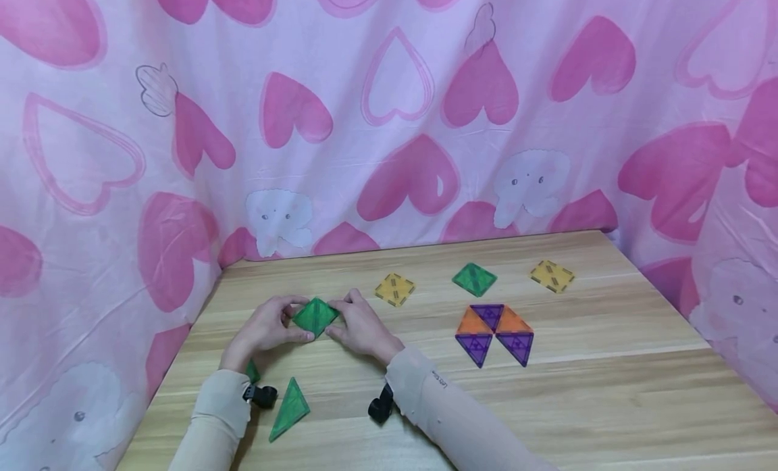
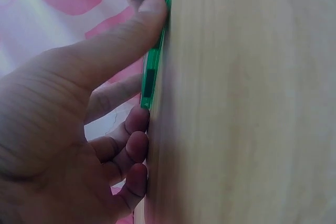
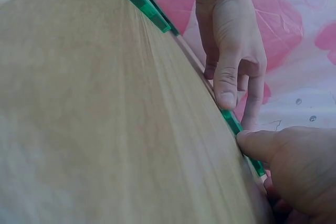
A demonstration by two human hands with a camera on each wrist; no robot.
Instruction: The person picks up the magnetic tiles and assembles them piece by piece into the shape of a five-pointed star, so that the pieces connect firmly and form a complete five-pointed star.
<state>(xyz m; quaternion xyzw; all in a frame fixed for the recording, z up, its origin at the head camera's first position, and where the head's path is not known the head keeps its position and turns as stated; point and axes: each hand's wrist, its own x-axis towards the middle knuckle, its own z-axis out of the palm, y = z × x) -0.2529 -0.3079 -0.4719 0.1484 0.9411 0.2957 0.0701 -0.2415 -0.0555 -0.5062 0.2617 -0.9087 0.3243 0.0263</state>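
On the left of the table, two green triangular magnetic tiles [image 1: 316,315] lie edge to edge as a diamond. My left hand [image 1: 265,327] pinches the diamond's left corner, with the thumb on the near side and a finger on the far side. At the right corner my right hand [image 1: 362,326] grips it between thumb and forefinger. Seen edge-on in the left wrist view, the green tile [image 2: 151,77] is low against the tabletop. A long green triangle tile [image 1: 290,410] lies closer to me, between the forearms. Another green tile [image 1: 252,371] is mostly hidden by my left wrist.
Farther back on the wooden table [image 1: 608,390] are a yellow diamond [image 1: 395,290], a green diamond [image 1: 475,280] and a second yellow diamond [image 1: 552,276]. Purple and orange triangles [image 1: 494,330] form a partial ring at centre right. A pink heart-patterned curtain [image 1: 401,174] surrounds the table.
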